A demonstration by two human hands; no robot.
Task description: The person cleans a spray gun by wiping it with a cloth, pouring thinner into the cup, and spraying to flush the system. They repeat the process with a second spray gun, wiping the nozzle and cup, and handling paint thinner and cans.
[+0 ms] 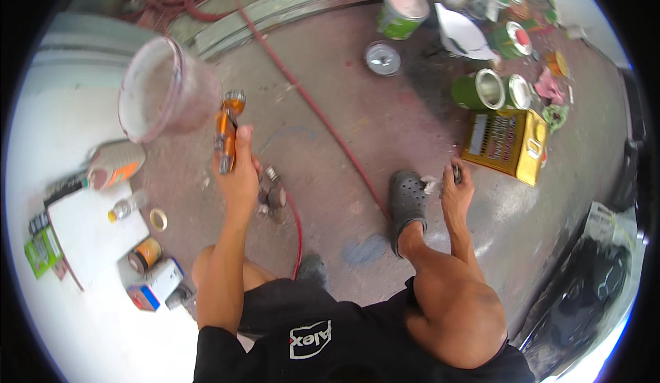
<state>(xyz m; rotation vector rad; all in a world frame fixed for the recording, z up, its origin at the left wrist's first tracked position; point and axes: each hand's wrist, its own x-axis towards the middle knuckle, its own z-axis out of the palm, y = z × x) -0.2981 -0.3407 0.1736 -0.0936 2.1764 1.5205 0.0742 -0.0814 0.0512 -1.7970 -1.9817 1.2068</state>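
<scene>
My left hand (238, 177) is closed around an orange metal spray gun (225, 143), held above the floor beside a large translucent bucket (198, 94). The gun's knurled round end points away from me. Low on the right, my right hand (457, 190) grips a small dark part (457, 174) whose kind I cannot tell. A crumpled whitish scrap (430, 183) shows between that hand and my grey clog (407, 197). Just beyond the right hand, a yellow rectangular metal can (502, 143) bearing writing is on the floor.
Several paint cans (405, 14) and a white scoop-shaped container (461, 32) occupy the far right. A red hose (314, 107) crosses the floor; a thinner red hose (297, 228) lies near my left forearm. Leftward are a jug (116, 164), a white board (93, 233) and a tape roll (158, 219).
</scene>
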